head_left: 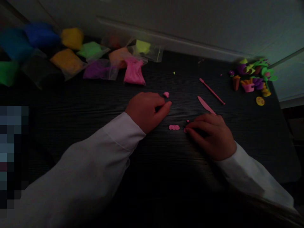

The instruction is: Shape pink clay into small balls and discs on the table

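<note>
My right hand pinches a small flat pink clay disc between thumb and fingertips, low over the dark table. A tiny pink clay ball lies just beyond those fingertips. To the left, a short row of overlapping pink clay discs lies flat on the table. My left hand is loosely curled, with its thumb near the index finger and nothing visible in it. Just past its fingers sits a pink clay lump. A pink plastic knife lies beyond my right hand, its near end close to the knuckles.
A thin pink modelling tool lies behind the knife. Bags of coloured clay, including a pink one and a purple one, line the back left. Small clay figures and a yellow clay disc stand at the right, near the table edge.
</note>
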Action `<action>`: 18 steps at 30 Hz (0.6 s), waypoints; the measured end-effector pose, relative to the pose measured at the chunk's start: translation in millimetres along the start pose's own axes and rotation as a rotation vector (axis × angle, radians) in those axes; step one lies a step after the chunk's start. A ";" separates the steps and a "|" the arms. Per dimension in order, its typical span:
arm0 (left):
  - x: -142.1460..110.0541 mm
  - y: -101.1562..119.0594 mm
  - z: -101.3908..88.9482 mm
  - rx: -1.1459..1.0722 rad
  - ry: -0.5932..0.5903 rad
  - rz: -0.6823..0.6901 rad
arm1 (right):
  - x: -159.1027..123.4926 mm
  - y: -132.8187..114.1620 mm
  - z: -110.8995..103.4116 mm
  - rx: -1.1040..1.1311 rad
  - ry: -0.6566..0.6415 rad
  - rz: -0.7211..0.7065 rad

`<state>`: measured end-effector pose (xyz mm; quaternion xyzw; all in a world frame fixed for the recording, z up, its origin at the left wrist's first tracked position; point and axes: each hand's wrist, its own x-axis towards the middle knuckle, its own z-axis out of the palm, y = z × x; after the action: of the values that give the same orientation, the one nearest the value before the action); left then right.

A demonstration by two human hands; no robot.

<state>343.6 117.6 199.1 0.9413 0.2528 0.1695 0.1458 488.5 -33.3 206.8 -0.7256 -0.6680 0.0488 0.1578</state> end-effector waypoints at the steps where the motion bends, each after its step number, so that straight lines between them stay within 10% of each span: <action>1: 0.0 0.0 0.0 -0.001 0.003 0.002 | 0.1 -0.6 0.0 0.000 -0.006 0.001; 18: -0.1 1.3 -1.2 0.026 0.009 0.019 | -1.2 -1.6 1.3 -0.002 0.006 0.003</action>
<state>343.7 116.7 200.6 0.9448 0.2466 0.1718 0.1305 486.4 -34.1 205.9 -0.7270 -0.6663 0.0461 0.1589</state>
